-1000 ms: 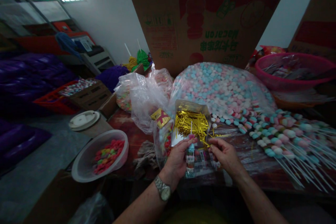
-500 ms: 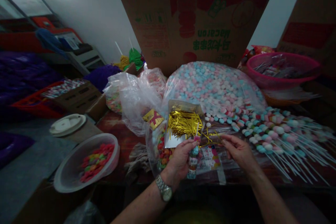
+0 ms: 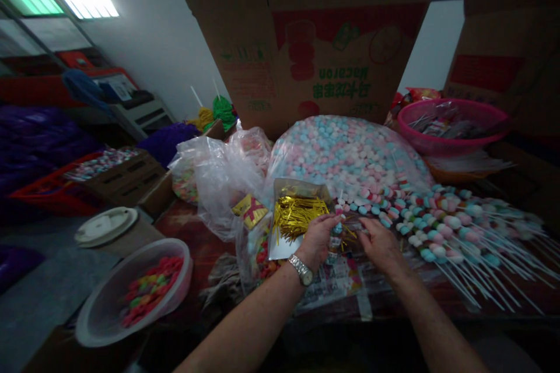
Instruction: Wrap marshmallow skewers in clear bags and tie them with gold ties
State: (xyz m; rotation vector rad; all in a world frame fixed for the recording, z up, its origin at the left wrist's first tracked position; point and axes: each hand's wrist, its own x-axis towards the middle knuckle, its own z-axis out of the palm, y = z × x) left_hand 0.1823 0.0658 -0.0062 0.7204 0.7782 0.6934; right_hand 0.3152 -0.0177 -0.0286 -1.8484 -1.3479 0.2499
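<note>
My left hand (image 3: 317,241) is closed around a bagged marshmallow skewer (image 3: 335,240), held upright with its top pinched between thumb and finger. My right hand (image 3: 380,246) is pinched just right of the skewer's top; a gold twist tie, plain in its fingers a moment ago, is now mostly hidden. Loose gold twist ties (image 3: 349,234) lie between the hands. Behind my left hand sits an open box (image 3: 280,250) with a heap of gold twist ties (image 3: 297,213) in it. A printed plastic packet (image 3: 339,280) lies flat below the hands.
A big clear bag of pastel marshmallows (image 3: 345,151) stands behind. Marshmallow skewers (image 3: 455,227) are piled at right, below a pink basin (image 3: 450,140). A bowl (image 3: 90,315) of colourful candy rings is at left. A large carton (image 3: 328,41) stands at the back.
My right hand has moved left, bringing the twist tie close to the skewer's top. My left hand has shifted slightly right and up. The view has tilted a little.
</note>
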